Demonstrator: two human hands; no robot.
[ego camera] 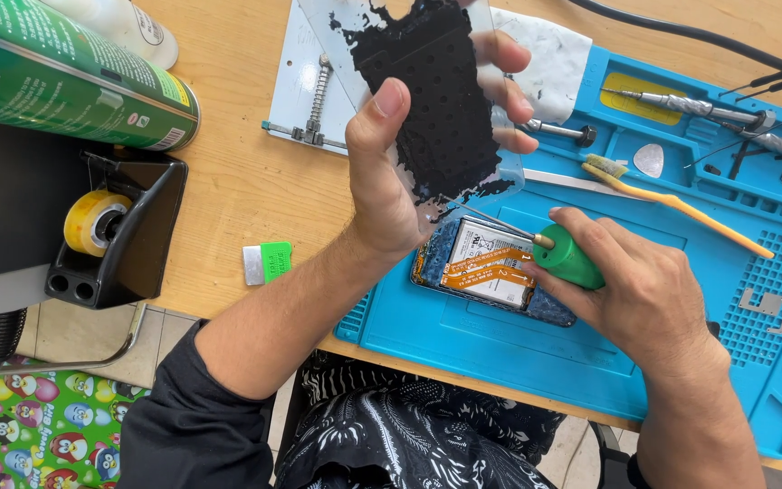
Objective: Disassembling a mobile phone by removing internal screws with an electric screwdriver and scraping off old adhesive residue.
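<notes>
Wooden desk (246,181) carries a blue repair mat (500,344) on its right half, and an opened phone (491,272) with orange ribbon cables lies on the mat's near-left part. Above it the left hand (391,181) pinches a clear back panel (436,100) smeared with black adhesive, thumb in front and fingers curled round its right edge. Just right of the phone, the right hand (635,299) grips a green-handled tool (567,258), its thin metal tip reaching left under the panel.

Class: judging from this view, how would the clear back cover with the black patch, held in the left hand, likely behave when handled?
The back cover looks thin, so probably light and slightly bendy. The left hand pinches it by its edges, suggesting it holds shape. Its ragged black coating may flake.
</notes>
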